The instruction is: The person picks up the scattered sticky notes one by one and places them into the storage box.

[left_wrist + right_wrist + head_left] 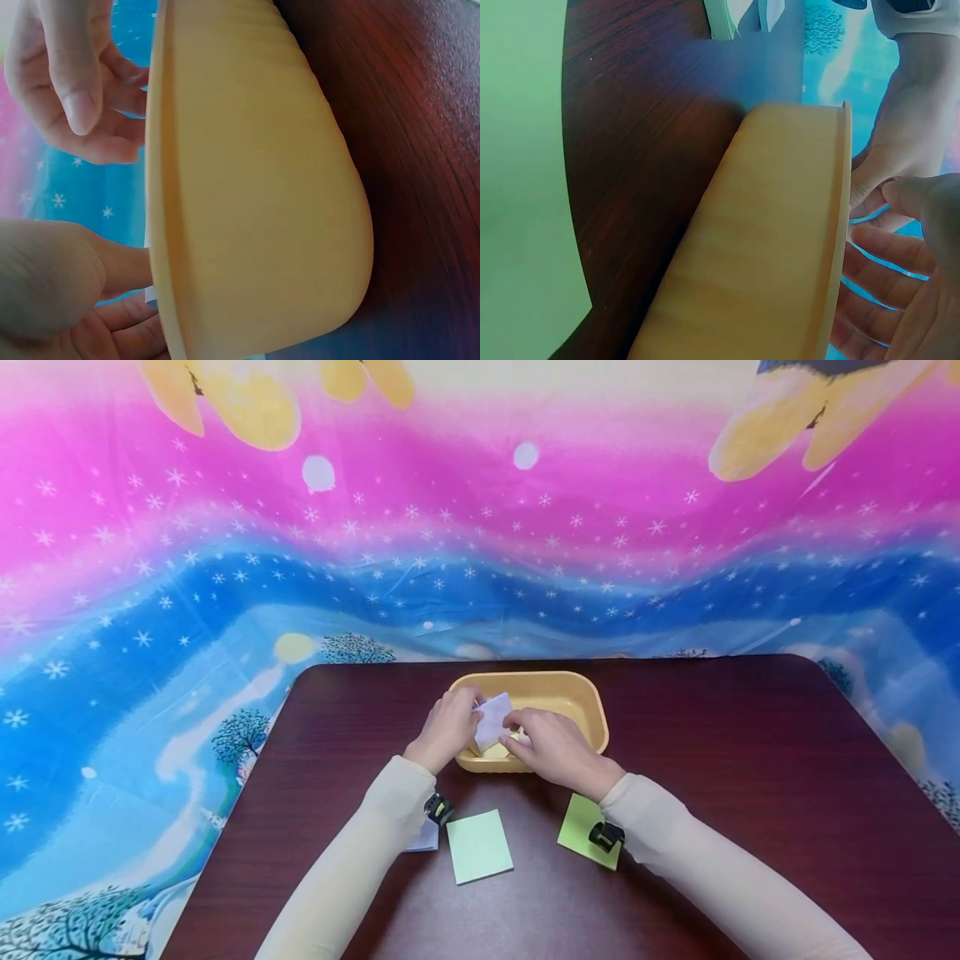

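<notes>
A yellow plastic basket [480,765] stands toward the far side of the table. My left hand [447,728] reaches over its left part and pinches a pale lavender paper square [492,720], held tilted above the inside. In the left wrist view the basket's wall [255,172] hides the left fingertips and most of the paper. My right hand [561,750] hovers over the front right of the basket, close to the paper, with loosely bent fingers and the thumb apart; nothing shows between them. Pale yellowish paper [498,751] lies inside the basket, below the lavender square.
Nearer on the dark wood table [750,760] lie a pale green sticky-note pad [480,847], a brighter green pad [579,828] partly under the right wrist, and a lavender pad [424,837] mostly behind the left sleeve. A patterned cloth [480,552] hangs behind the table.
</notes>
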### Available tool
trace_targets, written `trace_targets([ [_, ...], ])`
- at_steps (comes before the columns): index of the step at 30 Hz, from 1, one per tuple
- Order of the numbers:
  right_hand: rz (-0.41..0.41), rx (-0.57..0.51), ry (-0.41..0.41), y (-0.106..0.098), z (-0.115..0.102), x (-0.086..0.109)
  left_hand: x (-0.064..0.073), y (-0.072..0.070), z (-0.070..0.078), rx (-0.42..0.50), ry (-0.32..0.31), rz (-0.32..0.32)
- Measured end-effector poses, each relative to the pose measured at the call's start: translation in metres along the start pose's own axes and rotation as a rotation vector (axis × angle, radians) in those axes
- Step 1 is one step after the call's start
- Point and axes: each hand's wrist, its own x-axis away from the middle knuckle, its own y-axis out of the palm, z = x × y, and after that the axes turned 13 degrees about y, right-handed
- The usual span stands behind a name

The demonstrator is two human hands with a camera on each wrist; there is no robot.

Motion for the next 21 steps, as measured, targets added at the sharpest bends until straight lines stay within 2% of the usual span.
trace_targets([
  [5, -0.002, 0.002, 0.002, -0.001, 0.0, 0.0, -0.003, 0.002, 0.0, -0.024, -0.007, -0.012],
  [10, 0.001, 0.002, 0.004, -0.002, 0.0, 0.0, -0.004, 0.004, 0.001, -0.086, 0.037, -0.018],
  [15, 0.007, 0.004, -0.002, -0.001, 0.0, 0.0, -0.005, 0.006, 0.004, -0.196, 0.081, -0.021],
  [21, -0.004, -0.001, 0.01, -0.001, 0.0, 0.0, -0.004, 0.011, 0.007, -0.334, 0.09, -0.044],
])
